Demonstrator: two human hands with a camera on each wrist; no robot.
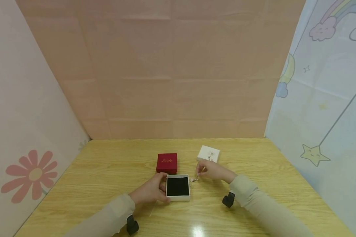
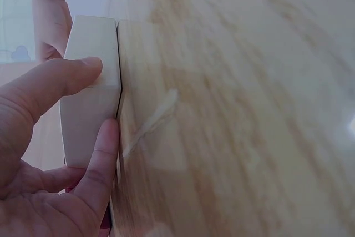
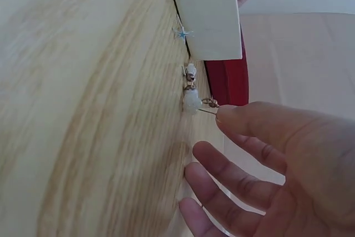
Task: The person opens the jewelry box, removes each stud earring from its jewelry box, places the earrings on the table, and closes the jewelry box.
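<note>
In the head view, my left hand (image 1: 149,190) grips the left side of a white jewelry box (image 1: 178,198) that stands without a lid and has a black lining (image 1: 178,186). The left wrist view shows the thumb on one wall of the white box (image 2: 91,123) and other fingers along its edge. Just right of the box, my right hand (image 1: 214,171) pinches one end of a piece of beaded jewelry (image 3: 192,99) with white beads, copper-coloured links and a thin wire. Its beads hang low by the tabletop, and a small blue star charm (image 3: 182,34) lies near the box wall.
A red jewelry box (image 1: 167,162) with gold lettering sits behind the white one. Beyond my right hand lies a white box or lid (image 1: 204,151) with another small ornament (image 1: 210,155) on it. Pale fabric walls (image 1: 172,82) border the wooden table (image 1: 112,171).
</note>
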